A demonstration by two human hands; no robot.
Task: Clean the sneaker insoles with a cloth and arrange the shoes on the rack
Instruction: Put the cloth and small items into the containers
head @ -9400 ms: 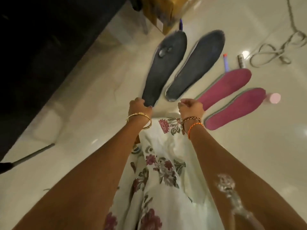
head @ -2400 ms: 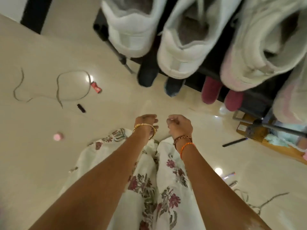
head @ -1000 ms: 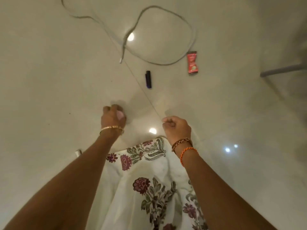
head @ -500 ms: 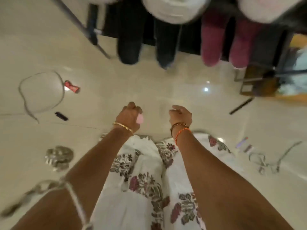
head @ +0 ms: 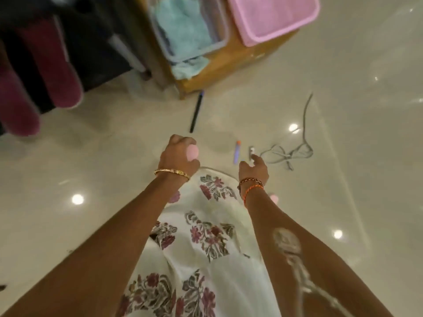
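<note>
Up left, maroon insoles (head: 34,72) lie far from left grip (head: 179,156) clasping pink ball (head: 192,152)

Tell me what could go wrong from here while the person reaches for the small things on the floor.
The left hand is already closed on a small pink object, so only the right hand is free; juggling more could drop it. The grey cord lies looped just beyond the right hand and might snag. The black pen and blue marker lie loose on glossy floor, possible slip hazards.
</note>
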